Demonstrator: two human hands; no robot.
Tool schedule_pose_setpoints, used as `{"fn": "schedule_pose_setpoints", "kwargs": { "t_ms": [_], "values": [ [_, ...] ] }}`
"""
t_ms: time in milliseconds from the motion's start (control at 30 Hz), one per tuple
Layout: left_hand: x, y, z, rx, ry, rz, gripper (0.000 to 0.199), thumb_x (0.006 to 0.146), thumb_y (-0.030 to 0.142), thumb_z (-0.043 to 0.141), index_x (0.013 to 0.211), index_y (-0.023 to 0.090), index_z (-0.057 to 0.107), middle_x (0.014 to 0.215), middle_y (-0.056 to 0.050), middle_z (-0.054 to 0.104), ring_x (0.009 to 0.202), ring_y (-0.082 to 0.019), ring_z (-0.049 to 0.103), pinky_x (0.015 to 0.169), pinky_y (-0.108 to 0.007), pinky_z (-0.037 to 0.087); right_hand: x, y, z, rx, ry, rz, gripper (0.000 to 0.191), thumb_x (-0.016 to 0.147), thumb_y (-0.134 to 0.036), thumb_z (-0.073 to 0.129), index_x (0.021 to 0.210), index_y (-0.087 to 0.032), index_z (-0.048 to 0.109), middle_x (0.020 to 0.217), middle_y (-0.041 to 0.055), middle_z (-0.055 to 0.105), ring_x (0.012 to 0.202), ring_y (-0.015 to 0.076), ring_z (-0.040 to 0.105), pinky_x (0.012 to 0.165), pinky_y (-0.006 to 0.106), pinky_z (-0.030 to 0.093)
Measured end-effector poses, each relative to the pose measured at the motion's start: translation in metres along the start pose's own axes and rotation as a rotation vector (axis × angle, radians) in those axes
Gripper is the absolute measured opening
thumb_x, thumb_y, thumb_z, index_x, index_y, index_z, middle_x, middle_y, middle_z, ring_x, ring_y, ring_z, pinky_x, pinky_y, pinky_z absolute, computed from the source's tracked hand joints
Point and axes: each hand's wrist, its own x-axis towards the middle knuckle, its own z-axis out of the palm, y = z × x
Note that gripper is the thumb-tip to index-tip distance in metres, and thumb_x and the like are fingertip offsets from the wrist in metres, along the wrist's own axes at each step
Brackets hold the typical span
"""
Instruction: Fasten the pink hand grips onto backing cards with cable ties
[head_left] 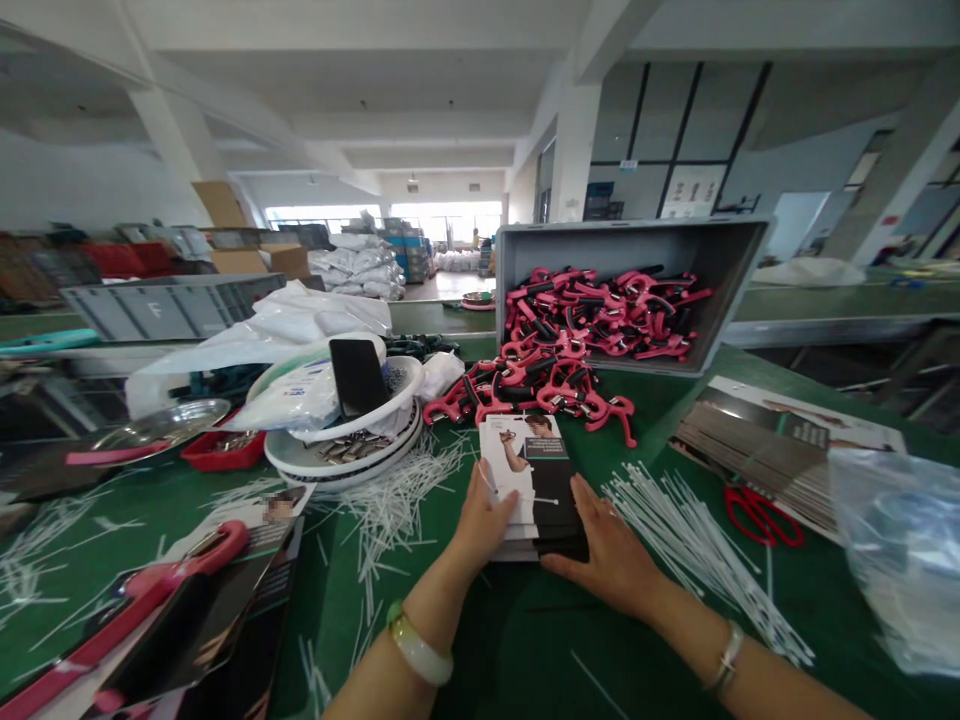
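From the head camera, I have a stack of printed cards [550, 470] upright to my eye on the green table [517, 640], squared between my two hands. My left hand [484, 515] is loosely curved, not closed, against the stack's left side, its thumb lying over the printed face. My right hand [607, 545] is spread along the other side, thumb near the bottom edge. The top card has a picture of a person's raised arm on white beside a black panel with pale lines of text, too small for me to read.

Beyond the stack is a heap of pink-and-black tools [540, 385], spilling from a tilted grey crate [735, 290]. To the right are white plastic ties [697, 540], red-handled scissors [761, 515] and a larger pile of cards [757, 450], their lettering unreadable too. On the left, a black phone [358, 377] leans in a white basin [401, 390], beside a plastic bag [289, 397] with blue and red print I cannot make out. The farther grey crate [176, 308] bears a white mark, also unclear.
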Motion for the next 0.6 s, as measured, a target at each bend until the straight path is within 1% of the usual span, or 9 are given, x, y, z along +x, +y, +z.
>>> {"fn": "schedule_pose_setpoints", "kwargs": {
  "t_ms": [67, 100, 167, 233, 300, 333, 400, 500, 600],
  "values": [
    [-0.008, 0.000, -0.002, 0.074, -0.007, -0.020, 0.077, 0.065, 0.028, 0.070, 0.133, 0.014, 0.038, 0.147, -0.016, 0.028, 0.138, -0.028, 0.020, 0.113, -0.038, 0.011, -0.009, 0.001, -0.003, -0.010, -0.037, -0.047, 0.092, 0.072, -0.063, 0.055, 0.141, -0.009, 0.028, 0.143, 0.0232, 0.032, 0.132, 0.0314, 0.031, 0.105, 0.050, 0.030],
    [-0.011, 0.001, -0.002, 0.089, -0.013, -0.034, 0.077, 0.065, 0.029, 0.069, 0.134, 0.014, 0.037, 0.148, -0.016, 0.027, 0.138, -0.027, 0.019, 0.113, -0.038, 0.011, -0.011, 0.003, -0.006, 0.001, -0.062, -0.070, 0.091, 0.072, -0.063, 0.055, 0.141, -0.010, 0.028, 0.143, 0.0228, 0.032, 0.131, 0.0313, 0.032, 0.104, 0.050, 0.031],
    [-0.017, 0.004, -0.002, 0.084, -0.001, -0.054, 0.080, 0.067, 0.032, 0.068, 0.136, 0.014, 0.032, 0.148, -0.016, 0.027, 0.137, -0.027, 0.022, 0.112, -0.038, 0.013, -0.008, 0.008, -0.015, 0.047, -0.098, -0.109, 0.087, 0.074, -0.061, 0.055, 0.140, -0.011, 0.031, 0.140, 0.0212, 0.038, 0.127, 0.0298, 0.039, 0.101, 0.047, 0.037],
    [-0.022, 0.009, -0.001, 0.061, 0.047, -0.052, 0.087, 0.067, 0.035, 0.068, 0.140, 0.016, 0.025, 0.149, -0.014, 0.025, 0.136, -0.027, 0.024, 0.111, -0.038, 0.016, 0.005, 0.019, -0.027, 0.064, -0.054, -0.073, 0.074, 0.079, -0.056, 0.051, 0.137, -0.013, 0.037, 0.133, 0.0184, 0.048, 0.117, 0.0262, 0.052, 0.094, 0.042, 0.044],
    [-0.026, 0.012, -0.001, 0.049, 0.083, 0.003, 0.097, 0.066, 0.036, 0.070, 0.143, 0.018, 0.015, 0.150, -0.014, 0.020, 0.135, -0.028, 0.025, 0.110, -0.039, 0.019, 0.027, 0.038, -0.038, -0.005, 0.054, 0.056, 0.057, 0.086, -0.048, 0.044, 0.130, -0.013, 0.046, 0.122, 0.0157, 0.058, 0.099, 0.0220, 0.062, 0.084, 0.037, 0.049],
    [-0.028, 0.014, -0.001, 0.058, 0.080, 0.041, 0.102, 0.063, 0.036, 0.072, 0.144, 0.020, 0.012, 0.151, -0.014, 0.018, 0.135, -0.029, 0.025, 0.110, -0.040, 0.020, 0.039, 0.049, -0.043, -0.073, 0.096, 0.132, 0.051, 0.088, -0.045, 0.042, 0.126, -0.012, 0.050, 0.117, 0.0148, 0.062, 0.091, 0.0205, 0.065, 0.079, 0.035, 0.051],
    [-0.030, 0.017, -0.004, 0.108, 0.014, 0.100, 0.106, 0.058, 0.034, 0.077, 0.143, 0.020, 0.016, 0.150, -0.014, 0.021, 0.134, -0.030, 0.026, 0.110, -0.041, 0.021, 0.065, 0.072, -0.050, -0.155, 0.121, 0.201, 0.047, 0.087, -0.039, 0.045, 0.121, -0.008, 0.054, 0.107, 0.0166, 0.065, 0.084, 0.0219, 0.066, 0.075, 0.035, 0.051],
    [-0.029, 0.018, -0.009, 0.143, -0.081, 0.088, 0.098, 0.057, 0.033, 0.077, 0.140, 0.019, 0.026, 0.144, -0.013, 0.033, 0.132, -0.031, 0.029, 0.110, -0.042, 0.022, 0.103, 0.096, -0.052, -0.231, 0.126, 0.207, 0.045, 0.086, -0.031, 0.046, 0.122, -0.005, 0.052, 0.107, 0.0196, 0.064, 0.093, 0.0258, 0.063, 0.079, 0.038, 0.048],
    [-0.026, 0.014, -0.011, 0.080, -0.076, 0.048, 0.096, 0.059, 0.030, 0.075, 0.141, 0.020, 0.024, 0.139, -0.012, 0.040, 0.130, -0.030, 0.034, 0.108, -0.043, 0.028, 0.144, 0.101, -0.049, -0.301, 0.111, 0.149, 0.043, 0.087, -0.027, 0.045, 0.127, -0.011, 0.049, 0.116, 0.0178, 0.060, 0.105, 0.0255, 0.057, 0.084, 0.037, 0.045]
  ]
}}
